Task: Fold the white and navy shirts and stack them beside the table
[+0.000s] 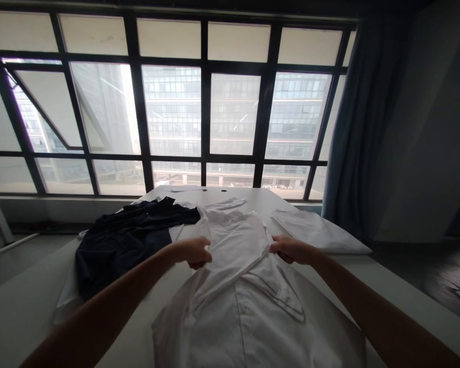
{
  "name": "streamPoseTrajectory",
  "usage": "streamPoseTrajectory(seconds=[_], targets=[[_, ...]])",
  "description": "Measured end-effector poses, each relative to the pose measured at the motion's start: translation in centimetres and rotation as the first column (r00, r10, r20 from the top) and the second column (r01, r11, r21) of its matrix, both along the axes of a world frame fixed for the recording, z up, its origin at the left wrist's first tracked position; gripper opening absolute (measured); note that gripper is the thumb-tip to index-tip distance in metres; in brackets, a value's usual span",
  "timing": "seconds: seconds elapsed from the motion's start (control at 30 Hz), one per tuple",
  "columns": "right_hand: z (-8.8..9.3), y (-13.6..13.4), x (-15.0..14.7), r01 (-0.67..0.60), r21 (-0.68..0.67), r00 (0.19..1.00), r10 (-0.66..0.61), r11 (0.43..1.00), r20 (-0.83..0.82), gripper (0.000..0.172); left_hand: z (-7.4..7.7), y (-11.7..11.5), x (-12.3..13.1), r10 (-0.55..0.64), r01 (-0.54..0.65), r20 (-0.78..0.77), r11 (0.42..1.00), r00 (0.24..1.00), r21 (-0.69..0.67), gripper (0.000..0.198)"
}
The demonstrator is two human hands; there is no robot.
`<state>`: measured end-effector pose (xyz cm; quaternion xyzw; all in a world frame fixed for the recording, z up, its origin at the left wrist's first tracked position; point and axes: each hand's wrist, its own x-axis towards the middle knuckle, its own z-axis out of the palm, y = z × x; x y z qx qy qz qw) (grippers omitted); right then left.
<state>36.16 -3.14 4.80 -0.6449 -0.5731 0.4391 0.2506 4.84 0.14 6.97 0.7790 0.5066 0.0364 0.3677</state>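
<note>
Left hand (193,252) and right hand (289,250) are each pinching the white shirt (237,286) on the worktop (15,306); a dark garment (126,240) is lying left, folded white cloth (318,232) right.

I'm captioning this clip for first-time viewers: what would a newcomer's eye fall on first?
The white shirt spread on the table, pinched at its sides by the left hand and the right hand. Left of it lies a crumpled dark garment; right of it, a folded white cloth. Behind, a big grid window fills the far wall.
</note>
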Motion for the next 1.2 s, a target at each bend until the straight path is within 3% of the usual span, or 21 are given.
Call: streamPoseTrajectory(seconds=[0.1,0.17,0.23,0.33,0.43,0.57,0.67,0.73,0.8,0.87,0.93,1.0,1.1,1.17,1.2], targets=[[-0.1,0.4,-3.5,-0.019,0.012,1.000,0.019,1.000,0.025,0.017,-1.9,-1.0,4.4,-0.040,0.039,-0.087,0.999,0.995,-0.008,0.040],[-0.8,0.7,-5.4,-0.022,0.000,0.998,0.022,1.000,0.064,0.029,-3.3,-1.4,6.1,-0.086,0.105,-0.179,0.989,0.980,0.103,0.029],[-1.7,0.9,-6.7,-0.042,-0.059,0.994,0.048,0.997,0.102,0.042,-4.5,-1.5,6.5,-0.124,0.163,-0.218,0.972,0.968,0.167,0.027],[-2.5,0.9,-7.3,-0.176,-0.183,0.980,0.189,0.967,0.057,0.056,-5.3,-1.4,5.3,-0.148,0.151,-0.081,0.988,0.986,0.042,0.046],[-1.9,0.4,-6.6,-0.290,-0.256,0.952,0.305,0.922,0.017,0.058,-4.6,-2.0,3.2,-0.171,0.168,-0.017,0.981,0.985,-0.091,0.060],[-0.3,-0.6,-5.4,-0.302,-0.300,0.920,0.359,0.905,0.158,0.035,-1.9,-4.1,0.5,-0.295,0.291,-0.181,0.956,0.938,-0.044,0.041],[0.7,-1.4,-5.2,-0.322,-0.430,0.820,0.475,0.843,0.318,0.041,-0.1,-5.7,-0.8,-0.393,0.420,-0.307,0.907,0.867,0.025,0.038],[1.6,-2.3,-5.5,-0.343,-0.532,0.727,0.577,0.774,0.371,0.048,0.5,-6.5,-1.2,-0.474,0.478,-0.266,0.877,0.840,-0.052,0.038],[2.7,-3.4,-6.1,-0.409,-0.591,0.684,0.662,0.695,0.306,0.051,0.6,-6.8,-1.3,-0.584,0.535,-0.095,0.788,0.806,-0.305,0.039],[4.1,-4.4,-6.7,-0.523,-0.626,0.664,0.737,0.578,0.125,0.056,0.4,-6.6,-1.1,-0.641,0.591,0.138,0.575,0.755,-0.566,0.042],[5.2,-4.9,-6.9,-0.629,-0.638,0.628,0.774,0.444,-0.080,0.063,0.0,-6.0,-0.8,-0.633,0.639,0.313,0.385,0.708,-0.665,0.046],[5.7,-4.6,-6.7,-0.677,-0.623,0.615,0.766,0.393,-0.185,0.070,-0.9,-5.5,-0.4,-0.623,0.679,0.390,0.328,0.678,-0.657,0.048],[5.1,-3.6,-5.8,-0.640,-0.619,0.663,0.734,0.455,-0.146,0.067,-3.4,-5.6,-0.1,-0.701,0.730,0.347,0.362,0.623,-0.580,0.038],[4.3,-3.6,-5.3,-0.598,-0.661,0.668,0.737,0.453,-0.100,0.063,-5.3,-6.5,-0.4,-0.776,0.791,0.225,0.499,0.590,-0.352,0.026],[3.9,-4.0,-5.2,-0.583,-0.686,0.662,0.744,0.436,-0.090,0.060,-6.1,-7.2,-0.8,-0.785,0.795,0.182,0.530,0.592,-0.295,0.020]])
